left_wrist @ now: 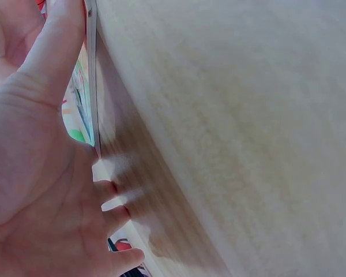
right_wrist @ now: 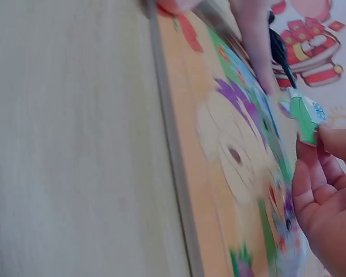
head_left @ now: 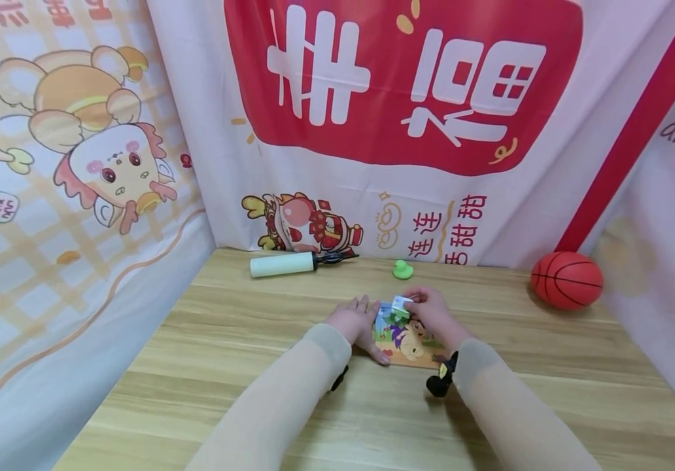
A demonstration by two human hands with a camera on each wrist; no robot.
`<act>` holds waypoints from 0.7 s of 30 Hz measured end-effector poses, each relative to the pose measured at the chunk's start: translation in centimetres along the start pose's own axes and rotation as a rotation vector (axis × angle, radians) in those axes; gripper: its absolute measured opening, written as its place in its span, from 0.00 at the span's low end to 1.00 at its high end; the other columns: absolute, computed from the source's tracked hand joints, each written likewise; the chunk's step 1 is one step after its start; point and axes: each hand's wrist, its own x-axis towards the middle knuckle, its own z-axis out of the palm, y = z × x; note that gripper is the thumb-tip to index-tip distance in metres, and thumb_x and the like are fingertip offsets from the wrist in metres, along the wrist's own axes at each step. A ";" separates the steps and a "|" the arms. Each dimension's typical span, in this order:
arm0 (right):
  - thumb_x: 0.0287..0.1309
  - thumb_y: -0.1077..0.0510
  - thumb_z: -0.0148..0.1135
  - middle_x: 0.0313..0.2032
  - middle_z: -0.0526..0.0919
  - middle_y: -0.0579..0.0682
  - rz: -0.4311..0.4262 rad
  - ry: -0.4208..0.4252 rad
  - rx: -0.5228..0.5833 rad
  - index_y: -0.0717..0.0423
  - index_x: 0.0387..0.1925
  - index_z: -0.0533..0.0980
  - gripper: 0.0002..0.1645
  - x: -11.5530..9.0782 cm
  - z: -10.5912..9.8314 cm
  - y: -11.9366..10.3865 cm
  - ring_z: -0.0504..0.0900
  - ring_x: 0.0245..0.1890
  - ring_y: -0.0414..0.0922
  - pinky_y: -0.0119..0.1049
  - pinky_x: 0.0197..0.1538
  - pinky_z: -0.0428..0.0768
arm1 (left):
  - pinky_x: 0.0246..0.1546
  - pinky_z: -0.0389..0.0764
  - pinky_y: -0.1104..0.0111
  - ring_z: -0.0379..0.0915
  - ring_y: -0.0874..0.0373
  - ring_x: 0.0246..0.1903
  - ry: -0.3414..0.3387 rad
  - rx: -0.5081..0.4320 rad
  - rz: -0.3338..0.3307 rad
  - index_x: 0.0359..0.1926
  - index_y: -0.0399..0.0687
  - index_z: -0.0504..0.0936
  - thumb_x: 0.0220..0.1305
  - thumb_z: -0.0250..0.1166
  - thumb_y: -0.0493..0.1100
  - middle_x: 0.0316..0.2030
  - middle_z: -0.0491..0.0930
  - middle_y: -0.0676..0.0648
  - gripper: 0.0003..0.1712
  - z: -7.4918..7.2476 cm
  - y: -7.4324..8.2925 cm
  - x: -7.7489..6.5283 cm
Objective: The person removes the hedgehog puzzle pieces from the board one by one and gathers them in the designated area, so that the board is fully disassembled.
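A flat picture puzzle board [head_left: 408, 357] with a cartoon animal on an orange, green and blue ground lies on the wooden table. My right hand [head_left: 433, 315] pinches a small green and white puzzle piece [right_wrist: 304, 120] between thumb and fingers, over the board's far part. My left hand [head_left: 356, 322] lies along the board's left side, its fingers stretched out. In the left wrist view the thumb [left_wrist: 60, 49] is right at the board's edge [left_wrist: 93, 86], and the other fingertips are close to the tabletop. The right wrist view shows the board's picture blurred.
Behind the board sits a green toy duck [head_left: 402, 269]. A white hand pump [head_left: 283, 264] with a black end lies at the back left. At the back right is a red basketball [head_left: 567, 280]. Printed cloths [head_left: 314, 183] hang along the table's back and sides.
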 end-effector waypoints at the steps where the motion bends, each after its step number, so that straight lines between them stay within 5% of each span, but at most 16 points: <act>1: 0.66 0.64 0.61 0.42 0.78 0.55 0.017 0.012 0.026 0.58 0.49 0.78 0.11 -0.1 -0.5 0.2 0.78 0.41 0.49 0.41 0.45 0.79 | 0.72 0.41 0.51 0.35 0.47 0.75 0.000 -0.003 -0.004 0.80 0.60 0.43 0.26 0.69 0.85 0.78 0.39 0.46 0.82 0.2 0.0 0.3; 8: 0.65 0.62 0.62 0.42 0.78 0.56 0.031 0.122 0.014 0.64 0.53 0.74 0.17 -0.5 -5.7 2.1 0.77 0.38 0.47 0.38 0.42 0.80 | 0.72 0.37 0.51 0.30 0.47 0.75 -0.010 0.010 -0.014 0.79 0.63 0.37 0.14 0.64 0.90 0.78 0.34 0.47 0.89 1.3 -0.7 2.5; 16: 0.66 0.60 0.62 0.38 0.80 0.51 0.111 0.223 -0.004 0.68 0.52 0.76 0.17 -1.4 -11.1 4.7 0.75 0.34 0.41 0.31 0.36 0.77 | 0.72 0.41 0.52 0.34 0.46 0.75 0.006 -0.060 -0.004 0.80 0.59 0.44 0.30 0.71 0.81 0.78 0.39 0.45 0.79 -0.2 0.3 -0.6; 21: 0.65 0.63 0.63 0.36 0.81 0.49 0.119 0.275 -0.018 0.70 0.51 0.77 0.17 -1.7 -12.5 5.8 0.75 0.33 0.39 0.29 0.34 0.76 | 0.72 0.41 0.52 0.32 0.47 0.76 -0.025 -0.043 -0.011 0.80 0.60 0.41 0.28 0.69 0.84 0.78 0.37 0.45 0.81 -0.1 0.0 0.0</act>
